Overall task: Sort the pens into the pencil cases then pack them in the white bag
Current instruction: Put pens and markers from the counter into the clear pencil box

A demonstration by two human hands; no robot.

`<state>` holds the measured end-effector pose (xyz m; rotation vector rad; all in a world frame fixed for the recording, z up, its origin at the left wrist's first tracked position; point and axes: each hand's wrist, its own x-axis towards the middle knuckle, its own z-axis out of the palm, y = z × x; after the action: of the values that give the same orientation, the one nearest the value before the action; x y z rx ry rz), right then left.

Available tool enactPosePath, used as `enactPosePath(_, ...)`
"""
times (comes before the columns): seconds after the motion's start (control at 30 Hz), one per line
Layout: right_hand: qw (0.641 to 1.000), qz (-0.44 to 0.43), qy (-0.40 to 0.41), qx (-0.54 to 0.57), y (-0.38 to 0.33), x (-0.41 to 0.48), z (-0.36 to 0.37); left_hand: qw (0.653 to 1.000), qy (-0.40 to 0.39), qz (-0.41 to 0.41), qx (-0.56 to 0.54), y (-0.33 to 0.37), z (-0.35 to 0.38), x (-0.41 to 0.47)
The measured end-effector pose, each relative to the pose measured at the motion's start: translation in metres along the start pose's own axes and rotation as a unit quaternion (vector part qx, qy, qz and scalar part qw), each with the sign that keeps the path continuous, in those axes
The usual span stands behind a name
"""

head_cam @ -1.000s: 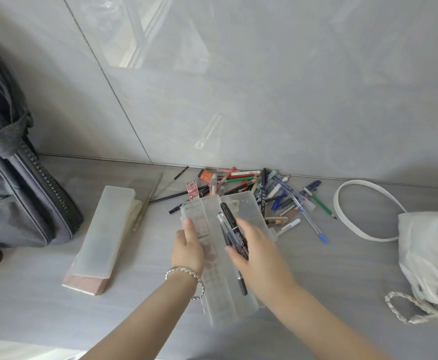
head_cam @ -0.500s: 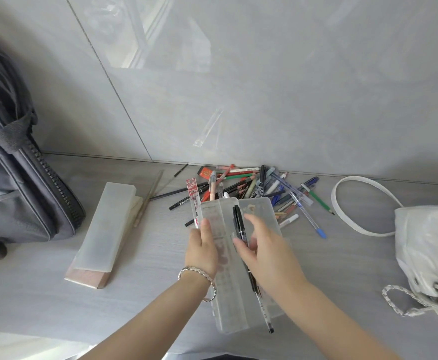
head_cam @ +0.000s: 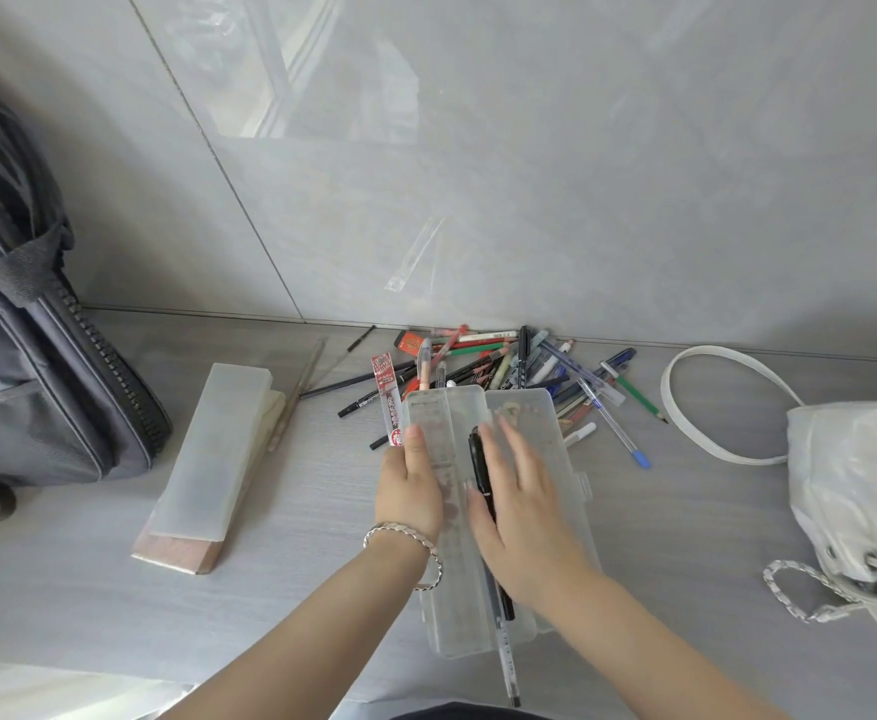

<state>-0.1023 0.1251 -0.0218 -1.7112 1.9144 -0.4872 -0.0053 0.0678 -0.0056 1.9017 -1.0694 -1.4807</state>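
Note:
A clear plastic pencil case lies open in the middle of the grey table. My left hand holds its left half by the outer edge, thumb on top. My right hand lies flat over the right half, fingers straight, pressing on a black pen. A clear pen sticks out past the case's near end. Just beyond the case, a loose pile of pens and pencils lies against the wall. The white bag sits at the right edge, its strap looped on the table.
A shut frosted pencil case rests on a wooden block to the left. A dark backpack stands at the far left. A red refill pack lies by my left thumb. The bag's chain lies near the right front.
My right hand gripped a bunch of pens above the case; it has laid them inside and flattened over them. The case has come down towards me.

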Motion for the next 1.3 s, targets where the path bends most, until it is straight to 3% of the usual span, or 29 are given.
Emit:
enactPosePath(0.2,0.988,-0.047,-0.028,0.145,0.004,-0.004,-0.041,0.998,0.004,-0.070,0.010,0.000,-0.007,0.023)
enactPosePath(0.3,0.979,-0.118,-0.154,0.069,0.002,-0.018,-0.065,0.998,0.008,-0.068,-0.009,0.008,-0.013,0.034)
enactPosePath(0.37,0.970,-0.167,-0.177,-0.003,0.003,-0.023,-0.066,0.998,0.022,-0.063,-0.005,0.014,-0.015,0.037)
enactPosePath(0.67,0.962,-0.261,-0.038,-0.068,0.020,-0.005,-0.031,0.999,0.025,-0.034,0.002,0.013,-0.014,0.033)
enactPosePath(0.77,0.957,-0.286,0.023,-0.044,0.012,-0.003,-0.030,1.000,0.028,0.004,0.012,0.012,-0.016,0.026)
enactPosePath(0.9,0.967,-0.208,0.146,-0.005,0.004,0.015,-0.038,0.998,-0.018,0.051,0.023,0.006,-0.015,0.014)
enactPosePath(1.03,0.974,-0.130,0.126,-0.132,-0.001,0.025,-0.026,0.996,-0.042,0.068,0.031,-0.002,-0.012,0.003)
enactPosePath(1.3,0.971,-0.148,0.125,-0.143,0.001,0.021,-0.008,0.998,-0.039,0.039,0.027,-0.007,-0.015,0.010)
